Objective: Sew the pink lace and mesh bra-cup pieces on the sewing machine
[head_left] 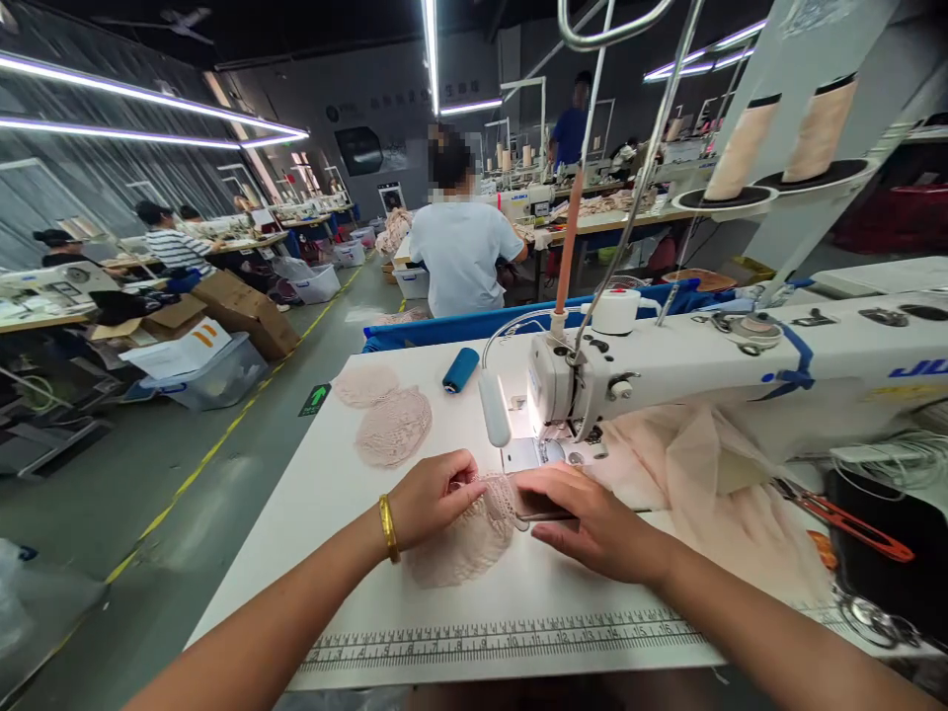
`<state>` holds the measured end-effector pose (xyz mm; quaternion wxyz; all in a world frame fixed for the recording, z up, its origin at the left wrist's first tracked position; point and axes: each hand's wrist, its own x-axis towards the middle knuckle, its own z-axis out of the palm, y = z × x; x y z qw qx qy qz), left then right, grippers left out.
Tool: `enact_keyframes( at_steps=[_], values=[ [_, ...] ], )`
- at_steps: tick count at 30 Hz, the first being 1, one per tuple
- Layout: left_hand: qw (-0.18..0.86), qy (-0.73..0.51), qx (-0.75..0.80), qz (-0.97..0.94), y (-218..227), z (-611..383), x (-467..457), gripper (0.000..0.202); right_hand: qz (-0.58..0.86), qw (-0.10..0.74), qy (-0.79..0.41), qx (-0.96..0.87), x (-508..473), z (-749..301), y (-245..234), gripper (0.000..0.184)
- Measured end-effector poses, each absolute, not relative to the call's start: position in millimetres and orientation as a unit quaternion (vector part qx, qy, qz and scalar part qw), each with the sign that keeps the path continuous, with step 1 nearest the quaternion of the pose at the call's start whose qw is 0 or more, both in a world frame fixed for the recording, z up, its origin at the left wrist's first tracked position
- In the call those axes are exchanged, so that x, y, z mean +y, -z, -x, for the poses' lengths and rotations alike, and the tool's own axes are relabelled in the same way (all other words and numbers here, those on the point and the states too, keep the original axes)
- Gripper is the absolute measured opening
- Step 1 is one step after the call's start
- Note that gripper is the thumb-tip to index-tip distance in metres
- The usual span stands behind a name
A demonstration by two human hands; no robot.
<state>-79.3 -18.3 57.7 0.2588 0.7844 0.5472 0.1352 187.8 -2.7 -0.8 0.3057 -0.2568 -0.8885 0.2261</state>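
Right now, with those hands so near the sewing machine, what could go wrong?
The right hand is close below the head of the sewing machine, so a finger might get caught if it ran. The lace piece pinched in the left hand looks thin and could pucker or snag. The blue spool lies on its side and might roll.

Bright white tube lights (431, 59) glowed beneath a dark ceiling (296, 25). Grey curtains (74, 178) hung along the left side, and faint lettering (400, 97) ran across the grey far wall (274, 109). Work tables (614, 222) stood in rows on both sides of a grey-green floor (133, 464), along which ran a yellow line (159, 517).
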Motion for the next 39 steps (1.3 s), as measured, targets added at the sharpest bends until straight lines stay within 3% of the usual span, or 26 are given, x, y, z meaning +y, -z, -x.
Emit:
enact_keyframes(
  at_steps=[2,3,6,9,12,15,18,23,27,35,39],
  values=[
    [0.394,-0.232,0.542,-0.705,-65.0,61.3,-23.1,0.033,0.286,0.28,-0.342,-0.85,-2.9,-188.8,-4.0,0.071],
    [0.468,-0.277,0.535,-0.646,-67.3,55.0,-25.8,0.036,0.291,0.275,-0.404,-0.823,-2.4,-189.1,-5.7,0.074],
    [0.628,-0.342,0.51,-0.477,-66.5,50.9,-32.5,0.042,0.265,0.289,-0.563,-0.728,1.3,-190.3,-6.8,0.053],
    [0.693,-0.25,0.516,-0.436,-58.4,62.5,-33.9,0.044,0.26,0.3,-0.655,-0.643,6.7,-191.9,-3.9,0.047],
    [0.542,-0.169,0.594,-0.57,-54.4,69.8,-29.8,0.047,0.283,0.295,-0.609,-0.679,11.5,-191.8,-2.0,0.045],
    [0.359,-0.206,0.57,-0.709,-55.3,61.1,-20.5,0.057,0.272,0.283,-0.539,-0.745,13.5,-190.3,-3.6,0.045],
    [0.42,-0.198,0.47,-0.751,-51.4,46.6,-6.0,0.066,0.265,0.271,-0.523,-0.763,13.4,-192.1,-6.8,0.049],
    [0.554,-0.159,0.44,-0.688,-34.6,42.3,15.4,0.04,0.304,0.28,-0.573,-0.708,16.8,-205.8,-10.2,0.046],
    [0.539,-0.213,0.438,-0.688,-27.5,44.6,16.5,0.04,0.324,0.272,-0.557,-0.715,19.9,-211.6,-13.7,0.045],
    [0.448,-0.294,0.451,-0.714,-16.5,32.1,1.5,0.03,0.378,0.301,-0.403,-0.777,7.7,-194.1,-11.2,0.017],
    [0.408,-0.335,0.445,-0.723,-13.4,30.1,-2.8,0.022,0.355,0.331,-0.358,-0.798,3.9,-192.4,-11.1,0.012]
  ],
)
